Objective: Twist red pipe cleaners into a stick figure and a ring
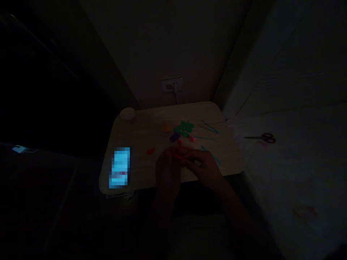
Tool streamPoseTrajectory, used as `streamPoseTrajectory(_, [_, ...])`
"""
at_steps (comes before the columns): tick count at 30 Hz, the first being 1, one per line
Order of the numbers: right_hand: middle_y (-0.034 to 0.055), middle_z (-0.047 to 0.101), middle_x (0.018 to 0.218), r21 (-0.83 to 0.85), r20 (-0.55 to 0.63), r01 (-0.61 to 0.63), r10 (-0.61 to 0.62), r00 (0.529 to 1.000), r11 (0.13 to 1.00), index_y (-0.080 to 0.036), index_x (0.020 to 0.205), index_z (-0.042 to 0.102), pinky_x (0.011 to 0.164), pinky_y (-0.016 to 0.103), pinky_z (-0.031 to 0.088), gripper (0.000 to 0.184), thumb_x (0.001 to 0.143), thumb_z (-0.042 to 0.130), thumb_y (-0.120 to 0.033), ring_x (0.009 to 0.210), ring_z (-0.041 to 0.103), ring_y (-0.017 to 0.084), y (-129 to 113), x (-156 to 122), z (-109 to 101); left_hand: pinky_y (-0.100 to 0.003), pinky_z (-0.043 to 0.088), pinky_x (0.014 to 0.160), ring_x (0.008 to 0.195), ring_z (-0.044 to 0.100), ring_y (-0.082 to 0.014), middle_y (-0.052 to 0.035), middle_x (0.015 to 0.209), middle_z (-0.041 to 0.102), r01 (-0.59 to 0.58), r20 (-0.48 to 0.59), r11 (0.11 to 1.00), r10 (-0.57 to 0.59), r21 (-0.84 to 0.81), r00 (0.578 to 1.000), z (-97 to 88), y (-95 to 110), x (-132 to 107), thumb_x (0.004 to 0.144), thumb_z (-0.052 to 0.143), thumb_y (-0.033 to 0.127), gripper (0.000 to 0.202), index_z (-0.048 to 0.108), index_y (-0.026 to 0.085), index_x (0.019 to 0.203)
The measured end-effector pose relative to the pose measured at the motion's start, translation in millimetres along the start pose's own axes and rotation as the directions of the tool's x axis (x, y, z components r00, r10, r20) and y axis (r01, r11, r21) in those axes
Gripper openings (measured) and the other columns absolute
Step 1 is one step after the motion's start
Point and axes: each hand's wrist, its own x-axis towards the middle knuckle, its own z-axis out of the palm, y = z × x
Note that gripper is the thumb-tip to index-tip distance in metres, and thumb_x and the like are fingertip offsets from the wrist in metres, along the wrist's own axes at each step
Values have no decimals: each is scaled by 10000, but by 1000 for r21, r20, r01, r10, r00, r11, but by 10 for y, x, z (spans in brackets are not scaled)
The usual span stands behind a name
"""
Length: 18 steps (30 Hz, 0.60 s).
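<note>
In dim light, my left hand (pixel 168 169) and my right hand (pixel 202 162) meet above the front of a small wooden table (pixel 143 173). Between their fingertips is a small red piece (pixel 177 156), whose kind is too dark to make out. Both hands are closed on it. Just beyond my fingers lie another red bit (pixel 179 143), a pink piece (pixel 191 138), a dark purple piece (pixel 175 137) and several green leaf-like pieces (pixel 187 126). An orange piece (pixel 166 127) sits farther back. Left of my hands rests a red curved piece (pixel 150 150).
Several thin blue-green sticks (pixel 211 127) lie on the table's right side. A lit phone (pixel 119 168) is at the left, with a pale round object (pixel 128 114) behind it. Scissors (pixel 261 137) lie on a pale surface at right. A wall socket (pixel 171 85) holds a plug.
</note>
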Motion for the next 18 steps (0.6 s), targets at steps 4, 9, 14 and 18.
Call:
streamPoseTrajectory(4, [13, 800, 812, 57, -60, -55, 58, 996, 997, -238, 922, 815, 615, 268, 545, 95, 841, 822, -286, 664, 679, 157, 11, -8, -20, -344, 612, 813, 855, 754, -220, -79, 897, 791, -37, -51, 997, 40, 62, 998, -53, -15, 49, 808, 858, 564, 391, 791, 197, 921])
streamPoseTrajectory(9, [10, 797, 810, 193, -149, -121, 151, 977, 974, -237, 851, 772, 685, 285, 598, 152, 760, 880, -291, 727, 729, 173, 29, 4, -59, -307, 597, 857, 846, 756, -188, -61, 894, 793, -66, -100, 998, 68, 20, 993, -109, -63, 92, 823, 858, 541, 417, 799, 200, 1055])
streamPoseTrajectory(14, [21, 813, 899, 229, -156, -51, 88, 984, 972, -263, 826, 791, 787, 331, 623, 59, 802, 845, -260, 860, 762, 205, 50, 2, -41, -292, 597, 865, 875, 752, -179, -57, 916, 793, -90, -72, 996, 89, -15, 993, -66, -24, 79, 808, 877, 526, 393, 817, 216, 1042])
streamPoseTrajectory(18, [39, 805, 955, 76, -171, 75, -61, 983, 994, -273, 870, 809, 829, 363, 599, 40, 876, 781, -244, 914, 750, 214, 48, 5, -29, -300, 587, 921, 1025, 755, -221, -101, 1068, 808, -117, -19, 987, 120, 109, 993, -8, 49, 49, 839, 851, 494, 337, 837, 192, 988])
